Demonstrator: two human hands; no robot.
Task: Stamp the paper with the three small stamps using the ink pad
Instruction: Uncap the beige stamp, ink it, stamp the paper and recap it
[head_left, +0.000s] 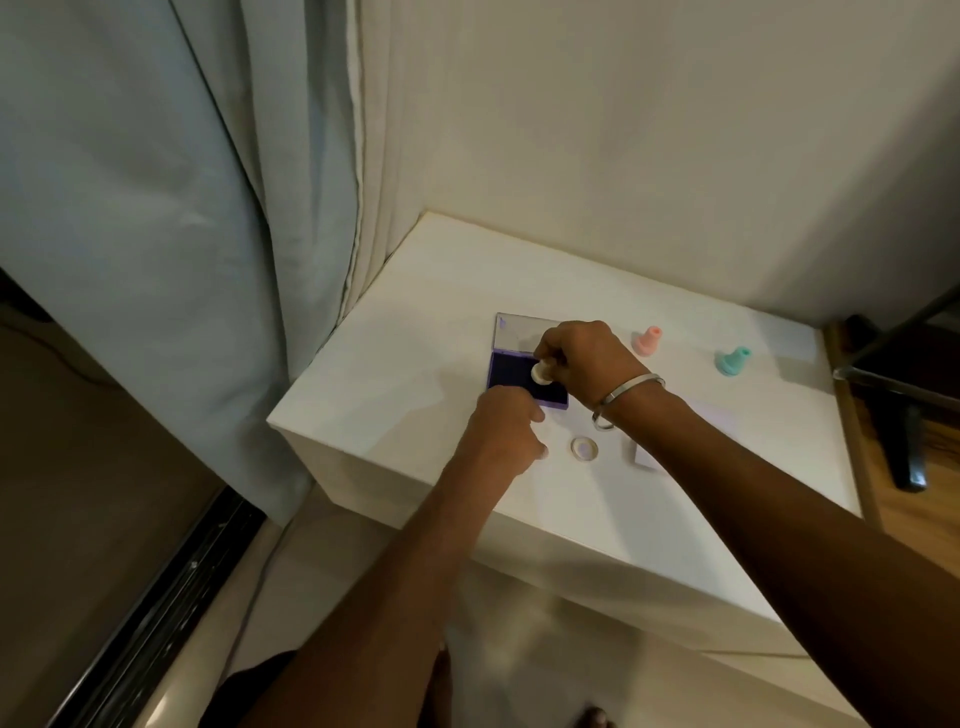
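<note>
Two hands work at the ink pad (524, 376), my landmark on the white table (395, 395). Nearest me, a small ring-shaped cap (584, 448) and a white paper (645, 457) lie on my side of the pad. My left hand (506, 428) is loosely curled, fingertips touching the pad's near edge, grasping nothing. My right hand (582, 361) clenches a cream stamp (543, 373), tilted, its face over the dark ink. Right of the pad and farther off stand a pink stamp (648, 341) and a teal stamp (732, 360).
</note>
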